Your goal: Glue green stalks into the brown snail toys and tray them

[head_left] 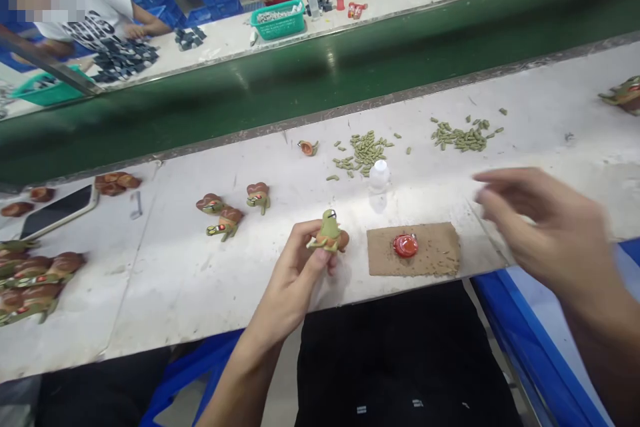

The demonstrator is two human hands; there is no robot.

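My left hand (293, 280) is closed on a small turtle figurine (329, 235) with a green body and brown shell, held upright above the table's front edge. Off to the right, my right hand (550, 227) is in the air over the table, slightly smeared by motion. Its index finger is stretched out with the thumb just below, and nothing shows between them. Between the hands lies a piece of brown cardboard (383, 260) with a glossy red blob (405, 245) on it. A small clear bottle with a white cap (380, 177) stands behind the cardboard.
Two piles of small green pieces (367, 150) lie at the back. Several turtle figurines (225, 220) are on the left, beyond them a phone (60, 212) and brown shells (117, 181). Across a green belt (320, 73), two people work at another bench with a teal basket (280, 21).
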